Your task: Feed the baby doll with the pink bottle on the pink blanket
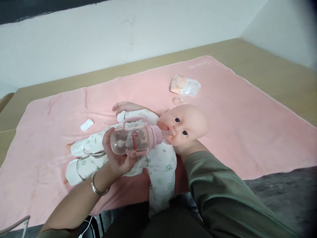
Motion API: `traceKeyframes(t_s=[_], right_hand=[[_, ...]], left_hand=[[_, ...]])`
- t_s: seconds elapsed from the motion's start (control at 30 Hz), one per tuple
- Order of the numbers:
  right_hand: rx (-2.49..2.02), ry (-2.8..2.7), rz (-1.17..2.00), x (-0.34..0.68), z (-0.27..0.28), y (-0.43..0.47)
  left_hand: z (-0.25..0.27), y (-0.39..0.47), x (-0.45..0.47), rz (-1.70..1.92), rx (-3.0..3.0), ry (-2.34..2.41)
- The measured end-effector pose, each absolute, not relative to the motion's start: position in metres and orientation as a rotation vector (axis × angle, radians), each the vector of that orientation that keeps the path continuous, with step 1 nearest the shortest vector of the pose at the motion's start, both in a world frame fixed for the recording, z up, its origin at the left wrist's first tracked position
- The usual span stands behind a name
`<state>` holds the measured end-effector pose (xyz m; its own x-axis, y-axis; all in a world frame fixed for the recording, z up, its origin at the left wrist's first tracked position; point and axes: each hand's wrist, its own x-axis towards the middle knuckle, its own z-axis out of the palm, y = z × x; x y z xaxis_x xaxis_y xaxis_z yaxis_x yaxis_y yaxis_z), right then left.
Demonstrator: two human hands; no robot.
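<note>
The left hand [119, 162] grips a transparent feeding bottle [132, 140] at its base end; the thumb bears on the near side, and the other fingers wrap the base and underside. The bottle lies tilted close to horizontal, with its pink collar [155, 136] and clear teat [167, 133] directed to the right of these fingers. The teat tip is located at the mouth of a doll [163, 162]. A pink handle [135, 118] arches beyond the left fingers, on the far side of the bottle. The doll lies face up beneath the bottle: its head is to the right of the left fingers, its legs to the left. The right arm, in a green sleeve [218, 178], passes behind the doll's neck; the right hand [125, 105] emerges on the far side, fingers slightly bent beside the doll's white cuff [121, 116]. Whether they grip the cuff cannot be determined. A small white packet [87, 125] lies to the left of both sets of fingers. A larger printed packet [185, 86] lies well to the right of the right fingers, on the pink blanket [223, 132]. A silver bangle [95, 185] encircles the left wrist, behind the gripping fingers.
</note>
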<state>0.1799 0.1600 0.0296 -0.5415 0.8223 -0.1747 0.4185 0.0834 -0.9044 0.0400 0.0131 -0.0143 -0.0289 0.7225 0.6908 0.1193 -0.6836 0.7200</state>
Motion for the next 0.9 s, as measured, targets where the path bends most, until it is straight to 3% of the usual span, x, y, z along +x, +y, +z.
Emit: traceKeyframes(t_s=[0.27, 0.63, 0.9], right_hand=[[-1.178, -2.004, 1.435, 0.171, 0.022, 0.170], [-1.204, -1.954, 1.351, 0.205, 0.098, 0.086], [-1.110, -1.961, 1.219, 0.214, 0.095, 0.074]], left_hand=[[-0.012, 0.019, 0.038, 1.838, 1.990, 0.812], [-0.016, 0.017, 0.036, 1.818, 1.954, 0.832], [-0.025, 0.017, 0.030, 1.817, 1.917, 0.908]])
